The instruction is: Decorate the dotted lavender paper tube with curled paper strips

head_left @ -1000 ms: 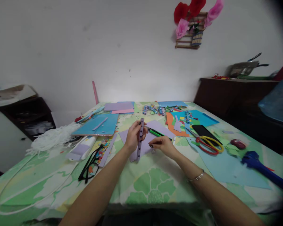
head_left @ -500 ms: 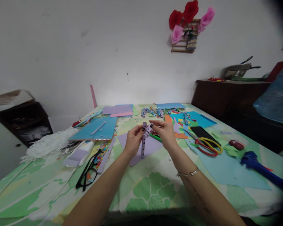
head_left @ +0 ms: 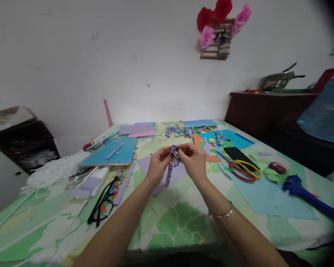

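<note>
Between my hands a purple paper strip (head_left: 169,175) with a row of dark holes stands nearly upright, its top leaning a little right. My left hand (head_left: 157,166) is closed on its upper part, thumb in front. My right hand (head_left: 194,159) pinches the curled lilac paper (head_left: 174,162) beside the strip's top; the fingertips of both hands almost meet there. Below them lies a purple paper sheet (head_left: 160,188) on the flowered tablecloth (head_left: 180,222).
Scissors (head_left: 243,171) with red and yellow handles lie on the right by a black phone (head_left: 238,155) and a blue tool (head_left: 308,198). Black glasses (head_left: 100,207) and a blue sheet (head_left: 100,157) are on the left. Curled paper pieces (head_left: 178,131) lie at the back.
My right hand has moved in closer to the left, its fingers now nearer the strip's top. The strip tilts slightly more to the right. The whole view has shifted a little.
</note>
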Demonstrator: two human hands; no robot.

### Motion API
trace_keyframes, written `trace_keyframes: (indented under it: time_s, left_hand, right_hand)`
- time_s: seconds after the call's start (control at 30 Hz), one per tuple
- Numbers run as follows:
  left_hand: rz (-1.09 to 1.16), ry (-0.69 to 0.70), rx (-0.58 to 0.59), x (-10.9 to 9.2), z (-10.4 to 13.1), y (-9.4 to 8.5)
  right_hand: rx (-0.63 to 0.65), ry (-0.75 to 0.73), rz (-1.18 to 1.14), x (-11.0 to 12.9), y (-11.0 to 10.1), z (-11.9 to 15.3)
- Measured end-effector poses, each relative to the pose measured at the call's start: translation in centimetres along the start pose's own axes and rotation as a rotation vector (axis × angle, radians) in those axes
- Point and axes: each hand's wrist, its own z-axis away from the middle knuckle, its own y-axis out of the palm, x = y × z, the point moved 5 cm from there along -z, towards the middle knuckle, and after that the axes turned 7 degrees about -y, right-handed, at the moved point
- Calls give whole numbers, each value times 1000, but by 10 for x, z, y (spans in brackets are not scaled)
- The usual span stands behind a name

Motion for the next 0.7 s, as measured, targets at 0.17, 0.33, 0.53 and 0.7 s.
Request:
trace_keyframes:
  time_s: [0.17,0.33,0.53,0.7]
  left_hand:
    - [8,0,-1,-1,1,1]
    - [-2,4,-13,-5,1,0]
    - [9,4,-27,-7,0,-2]
    - [0,-4,-36,-5,-1,-6]
  right_hand:
    - [-10,-16,44,0,-1,1]
    - [40,30,-114,-2,2,2]
    - [121,62,-346,-7,5,2]
    - [176,178,-503,-17,8,2]
